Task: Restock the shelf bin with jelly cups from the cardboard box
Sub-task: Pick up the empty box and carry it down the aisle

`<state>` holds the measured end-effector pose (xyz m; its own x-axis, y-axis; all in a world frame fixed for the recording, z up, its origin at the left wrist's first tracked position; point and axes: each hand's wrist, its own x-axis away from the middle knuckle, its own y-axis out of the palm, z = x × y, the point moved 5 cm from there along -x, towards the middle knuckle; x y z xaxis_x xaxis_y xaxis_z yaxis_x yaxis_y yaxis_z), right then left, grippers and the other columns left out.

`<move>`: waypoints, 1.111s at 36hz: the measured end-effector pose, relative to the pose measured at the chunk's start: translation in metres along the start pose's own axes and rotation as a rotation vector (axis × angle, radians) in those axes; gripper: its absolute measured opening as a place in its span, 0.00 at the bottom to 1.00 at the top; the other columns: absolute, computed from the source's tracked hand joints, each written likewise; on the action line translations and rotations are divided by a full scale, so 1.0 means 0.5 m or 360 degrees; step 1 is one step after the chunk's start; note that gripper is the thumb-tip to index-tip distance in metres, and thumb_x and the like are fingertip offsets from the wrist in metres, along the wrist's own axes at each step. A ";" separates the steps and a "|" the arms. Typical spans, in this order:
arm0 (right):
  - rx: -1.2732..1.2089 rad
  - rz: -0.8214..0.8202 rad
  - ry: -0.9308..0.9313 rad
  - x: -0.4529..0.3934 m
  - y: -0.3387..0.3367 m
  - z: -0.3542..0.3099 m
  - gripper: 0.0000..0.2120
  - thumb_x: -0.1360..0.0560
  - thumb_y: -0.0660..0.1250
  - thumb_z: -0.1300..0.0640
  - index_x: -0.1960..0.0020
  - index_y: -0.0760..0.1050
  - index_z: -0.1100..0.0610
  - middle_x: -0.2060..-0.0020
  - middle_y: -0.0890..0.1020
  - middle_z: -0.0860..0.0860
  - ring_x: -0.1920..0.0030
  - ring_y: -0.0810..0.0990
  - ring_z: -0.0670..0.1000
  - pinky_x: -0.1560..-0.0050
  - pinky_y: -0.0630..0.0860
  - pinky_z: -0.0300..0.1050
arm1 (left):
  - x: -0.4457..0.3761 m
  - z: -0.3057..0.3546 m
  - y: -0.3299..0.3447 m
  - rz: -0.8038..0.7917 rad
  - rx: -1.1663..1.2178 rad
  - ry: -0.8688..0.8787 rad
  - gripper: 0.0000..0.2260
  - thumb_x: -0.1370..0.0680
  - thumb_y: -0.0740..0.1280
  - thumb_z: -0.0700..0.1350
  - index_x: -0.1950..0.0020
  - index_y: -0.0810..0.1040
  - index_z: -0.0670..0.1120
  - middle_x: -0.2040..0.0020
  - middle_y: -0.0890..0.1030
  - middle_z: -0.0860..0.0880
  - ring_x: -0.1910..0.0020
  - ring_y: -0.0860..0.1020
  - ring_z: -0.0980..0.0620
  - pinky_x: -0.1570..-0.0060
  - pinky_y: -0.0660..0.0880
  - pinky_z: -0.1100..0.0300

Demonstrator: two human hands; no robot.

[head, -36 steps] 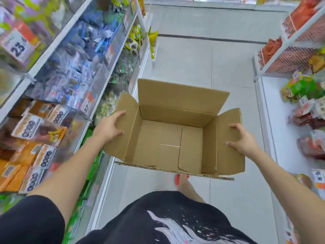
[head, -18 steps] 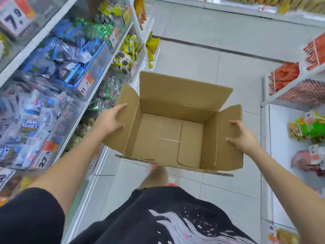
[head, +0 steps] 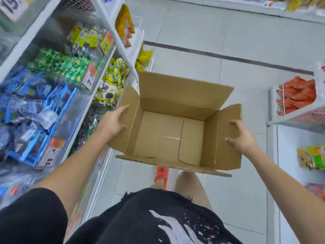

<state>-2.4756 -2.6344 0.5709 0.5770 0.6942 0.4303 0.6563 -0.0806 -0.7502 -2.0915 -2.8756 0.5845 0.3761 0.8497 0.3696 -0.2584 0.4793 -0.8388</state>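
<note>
Cardboard box (head: 173,132) is bare inside, left hand (head: 112,121) and right hand (head: 240,138) gripping its side flaps with their fingers, so the restocking looks finished.

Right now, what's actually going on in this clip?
A person is carrying an open cardboard box down a shop aisle, the left hand gripping its left side flap and the right hand its right side flap. The box is held off the floor and looks empty: only its bare bottom shows, no jelly cups. Shelf bins of wrapped snacks run along the left side.
</note>
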 end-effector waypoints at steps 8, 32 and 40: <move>0.0205 -0.0086 -0.0120 -0.261 -0.040 -0.074 0.30 0.29 0.71 0.63 0.30 0.65 0.50 0.36 0.76 0.52 0.47 0.78 0.59 0.47 0.77 0.52 | -0.164 0.032 0.017 0.0054 0.0081 -0.0183 0.37 0.31 0.75 0.40 0.27 0.63 0.58 0.35 0.76 0.44 0.43 0.77 0.41 0.45 0.76 0.50; 0.1110 -0.0815 -0.0674 -0.776 0.319 -0.304 0.31 0.23 0.64 0.62 0.26 0.57 0.44 0.46 0.78 0.56 0.53 0.77 0.57 0.50 0.78 0.53 | -0.199 -0.111 0.382 -0.0234 0.0649 -0.1312 0.36 0.26 0.70 0.41 0.24 0.56 0.56 0.40 0.78 0.40 0.45 0.78 0.40 0.43 0.74 0.50; 0.1401 -0.0963 -0.0967 -0.853 0.563 -0.329 0.29 0.24 0.61 0.60 0.26 0.55 0.47 0.57 0.72 0.56 0.57 0.73 0.57 0.59 0.72 0.48 | -0.176 -0.180 0.565 -0.0181 0.0855 -0.1686 0.34 0.26 0.69 0.41 0.25 0.57 0.58 0.43 0.79 0.42 0.48 0.79 0.41 0.49 0.77 0.51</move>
<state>-2.4571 -3.0707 0.2586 -0.1810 0.6913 0.6995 0.0520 0.7170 -0.6951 -2.1176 -2.8346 0.2791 -0.4353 0.4344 0.7885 -0.7052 0.3799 -0.5986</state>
